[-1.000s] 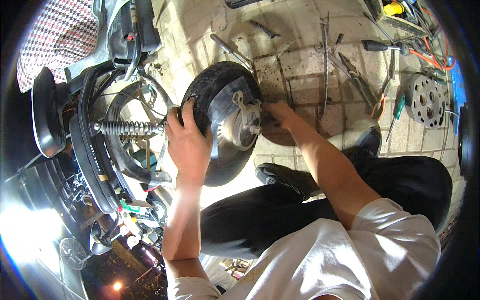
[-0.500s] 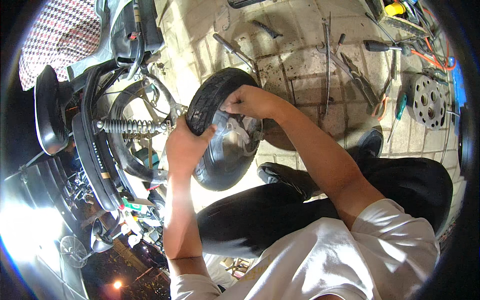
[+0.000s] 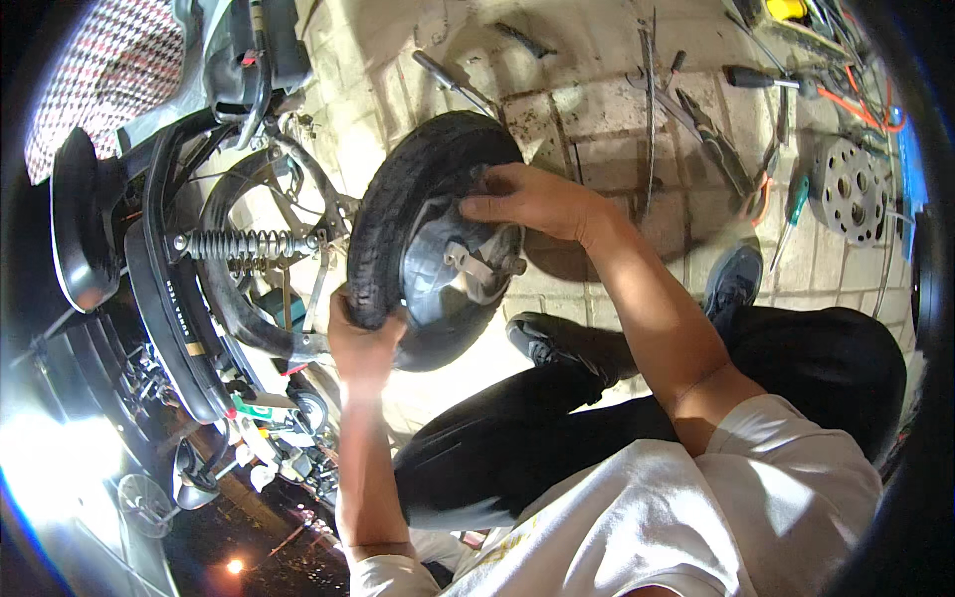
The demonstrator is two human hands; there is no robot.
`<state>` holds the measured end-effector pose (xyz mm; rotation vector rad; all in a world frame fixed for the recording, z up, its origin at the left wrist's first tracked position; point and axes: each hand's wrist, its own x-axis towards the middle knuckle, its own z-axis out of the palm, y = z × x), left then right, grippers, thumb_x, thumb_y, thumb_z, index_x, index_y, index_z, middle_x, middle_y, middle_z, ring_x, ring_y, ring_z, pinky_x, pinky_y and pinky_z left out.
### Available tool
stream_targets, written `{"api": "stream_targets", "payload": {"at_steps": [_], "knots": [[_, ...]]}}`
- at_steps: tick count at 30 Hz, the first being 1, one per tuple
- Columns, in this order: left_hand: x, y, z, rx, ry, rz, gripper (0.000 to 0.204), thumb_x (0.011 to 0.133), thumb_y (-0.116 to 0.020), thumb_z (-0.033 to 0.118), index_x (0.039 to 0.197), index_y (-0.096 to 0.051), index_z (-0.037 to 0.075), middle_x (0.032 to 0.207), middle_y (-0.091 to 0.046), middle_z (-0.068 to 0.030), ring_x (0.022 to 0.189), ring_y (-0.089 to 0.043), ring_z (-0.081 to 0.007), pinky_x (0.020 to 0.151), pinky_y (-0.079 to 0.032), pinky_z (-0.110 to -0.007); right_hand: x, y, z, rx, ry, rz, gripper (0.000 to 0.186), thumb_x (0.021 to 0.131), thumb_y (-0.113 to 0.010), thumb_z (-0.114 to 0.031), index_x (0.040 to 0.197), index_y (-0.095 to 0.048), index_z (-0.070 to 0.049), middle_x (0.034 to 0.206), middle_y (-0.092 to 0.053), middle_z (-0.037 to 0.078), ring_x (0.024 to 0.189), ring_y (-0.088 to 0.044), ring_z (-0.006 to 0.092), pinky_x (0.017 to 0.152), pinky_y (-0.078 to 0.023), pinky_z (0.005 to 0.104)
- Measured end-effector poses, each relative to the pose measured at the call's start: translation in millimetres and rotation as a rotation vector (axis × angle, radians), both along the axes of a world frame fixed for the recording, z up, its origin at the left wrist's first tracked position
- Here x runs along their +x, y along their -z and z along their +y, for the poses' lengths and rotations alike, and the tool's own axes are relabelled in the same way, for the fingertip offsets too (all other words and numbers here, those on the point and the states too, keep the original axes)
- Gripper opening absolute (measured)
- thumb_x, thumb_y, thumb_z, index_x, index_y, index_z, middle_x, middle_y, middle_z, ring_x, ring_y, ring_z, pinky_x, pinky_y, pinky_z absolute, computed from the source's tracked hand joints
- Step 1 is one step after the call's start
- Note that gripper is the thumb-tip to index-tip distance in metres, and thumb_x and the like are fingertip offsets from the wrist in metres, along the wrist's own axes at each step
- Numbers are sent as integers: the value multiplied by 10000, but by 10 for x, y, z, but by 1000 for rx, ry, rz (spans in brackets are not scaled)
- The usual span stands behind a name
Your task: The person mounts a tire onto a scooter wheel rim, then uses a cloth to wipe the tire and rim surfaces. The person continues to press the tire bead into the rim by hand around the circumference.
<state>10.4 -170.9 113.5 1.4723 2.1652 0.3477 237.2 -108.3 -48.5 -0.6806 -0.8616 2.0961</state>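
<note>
A small wheel with a black treaded tyre [image 3: 376,234] stands tilted before me, its smooth metal hub [image 3: 426,261] facing right. A bracket [image 3: 470,265] and an axle end stick out of the hub. My left hand [image 3: 364,343] is closed around the tyre's lower left side, thumb over the sidewall. On the upper right, my right hand [image 3: 542,204] is closed at the wheel's edge, its thumb along the inner rim; the tyre partly hides the other fingertips.
Left of the wheel is a scooter's rear frame with a coil-spring shock absorber [image 3: 249,245]. Pliers [image 3: 711,139], a screwdriver [image 3: 796,211] and a round perforated metal disc [image 3: 854,191] lie on the paving to the right. My shoe [image 3: 557,343] is close to the wheel.
My left hand has slid down the tyre to its lower left. My right hand has moved slightly right and down along the rim. The wheel has shifted left and tilted, showing more hub.
</note>
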Motion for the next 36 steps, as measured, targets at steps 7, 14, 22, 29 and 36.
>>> {"api": "stream_targets", "payload": {"at_steps": [7,14,22,29,36], "knots": [[-380,27,93,-84,-8,-204,573,763,-827,198,1188,-515,-27,966,-650,-87,811,-612,-136,743,-505,-272,-488,-28,-6,150,16,-306,383,791,-777,-291,1026,-694,0,926,-696,151,847,-654,222,768,-505,359],[-371,161,272,54,250,30,571,775,-830,224,1193,-530,-24,960,-695,-140,830,-664,-203,767,-517,-312,-991,-107,-189,383,272,-730,377,732,-815,-290,869,-653,22,805,-657,221,744,-659,318,687,-503,423],[-339,260,243,163,297,204,563,818,-787,256,1216,-529,-48,1021,-671,-241,918,-670,-369,809,-512,-391,-964,-170,-78,383,70,-922,446,754,-771,-421,916,-701,-12,788,-696,189,815,-696,354,731,-541,442],[-24,158,171,160,293,370,603,852,-738,263,1280,-495,-85,1081,-627,-298,963,-636,-440,838,-514,-437,-983,-174,-80,329,104,-890,395,741,-761,-386,870,-721,-15,833,-703,195,832,-694,363,718,-551,437],[284,153,145,204,446,553,615,868,-694,214,1334,-431,-89,1157,-566,-323,1024,-586,-474,880,-491,-479,-946,-168,-5,243,194,-765,314,781,-763,-272,878,-706,21,803,-705,200,730,-710,331,675,-559,418]]}}
